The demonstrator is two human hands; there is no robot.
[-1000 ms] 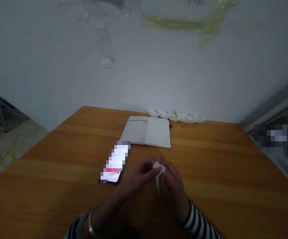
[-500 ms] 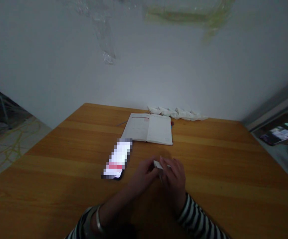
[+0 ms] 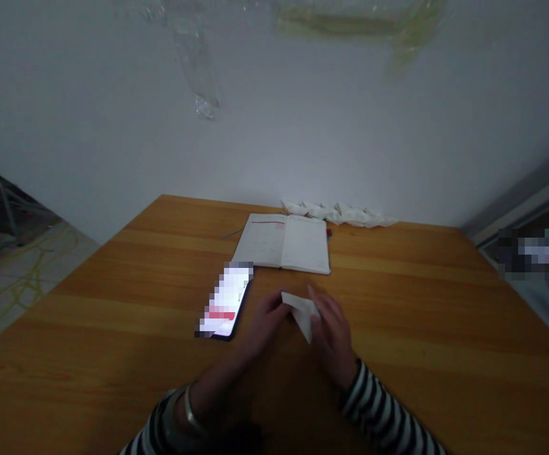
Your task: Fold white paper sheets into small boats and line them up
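Between my two hands is a small piece of folded white paper [image 3: 301,311], roughly triangular, held just above the wooden table [image 3: 421,354]. My left hand [image 3: 265,322] pinches its left corner between thumb and fingers. On the other side my right hand [image 3: 333,335] grips the right edge, with the index finger raised a little at the top. The fingers partly cover the paper, so its folds cannot be made out fully. Left of my left hand lies a phone [image 3: 229,297] with a lit, partly blurred screen.
An open notebook [image 3: 305,243] lies beyond my hands, its ribbon out to the left. Behind it, along the wall [image 3: 274,126], sits a row of several folded white paper shapes [image 3: 345,215]. Clutter and yellow cords [image 3: 28,278] are on the floor at left.
The paper has been turned and spread, so a larger white face shows now. My hands have moved slightly apart, the left one shifting left.
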